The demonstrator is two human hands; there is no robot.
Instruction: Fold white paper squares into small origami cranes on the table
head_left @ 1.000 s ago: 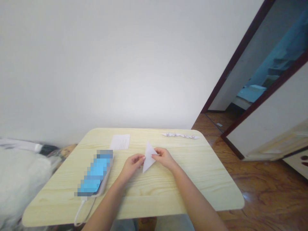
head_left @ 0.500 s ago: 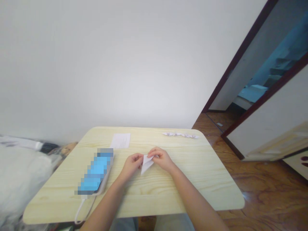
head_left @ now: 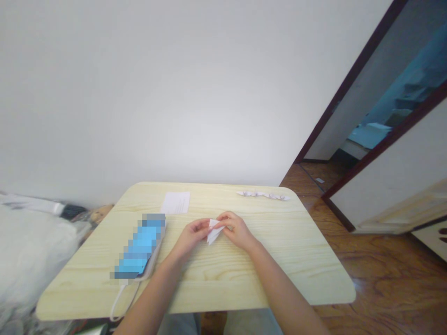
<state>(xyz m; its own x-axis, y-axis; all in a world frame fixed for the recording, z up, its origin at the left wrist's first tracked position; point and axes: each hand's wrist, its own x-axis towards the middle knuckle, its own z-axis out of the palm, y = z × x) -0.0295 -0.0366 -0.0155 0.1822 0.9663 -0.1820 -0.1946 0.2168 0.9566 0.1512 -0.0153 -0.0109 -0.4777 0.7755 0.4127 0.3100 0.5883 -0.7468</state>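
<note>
A small folded piece of white paper (head_left: 212, 233) is held just above the middle of a light wooden table (head_left: 279, 270). My left hand (head_left: 191, 236) pinches its left side with thumb and fingers closed. My right hand (head_left: 236, 229) pinches its upper right part, fingers curled over the top. The two hands meet at the paper, so much of it is hidden and only a pointed lower corner shows between them.
A phone (head_left: 139, 247) lies left of my hands with a white cable (head_left: 120, 302) running off the table's front edge. A white paper sheet (head_left: 175, 202) lies at the back. Small folded paper shapes (head_left: 263, 195) line the far right edge. A doorway opens at right.
The tall paper triangle has been folded down between my hands into a smaller shape. Both hands have closed in on it and stayed near the table's middle.
</note>
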